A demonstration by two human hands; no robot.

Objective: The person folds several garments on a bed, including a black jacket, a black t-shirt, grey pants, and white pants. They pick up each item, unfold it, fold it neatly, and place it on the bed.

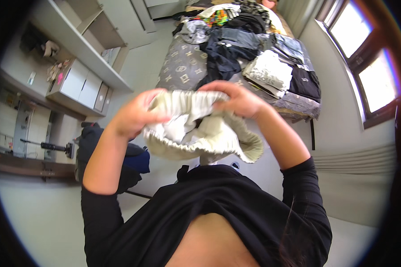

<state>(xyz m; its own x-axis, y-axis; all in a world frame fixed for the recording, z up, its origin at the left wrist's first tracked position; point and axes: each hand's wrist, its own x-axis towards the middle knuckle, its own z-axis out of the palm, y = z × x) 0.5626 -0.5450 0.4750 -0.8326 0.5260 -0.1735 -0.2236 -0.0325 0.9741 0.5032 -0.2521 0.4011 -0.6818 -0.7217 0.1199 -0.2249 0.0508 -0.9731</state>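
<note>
A pale beige garment with a gathered elastic waistband [187, 147] hangs in the air before my chest. Its opening faces up, and white inner fabric shows inside. My left hand [138, 111] grips the band at the far left corner, thumb on the inside. At the far right, my right hand [239, 100] pinches the same band between thumb and fingers. The garment's lower part is mostly hidden beneath the band.
Beyond my hands stands a bed with a grey patterned sheet [177, 65]. On it lie dark clothes [220, 60], a folded white shirt [270, 71] and a folded black garment [304, 81]. Dark clothes [97, 143] are heaped at left, near an open cabinet [103, 30]. Windows [376, 81] are at right.
</note>
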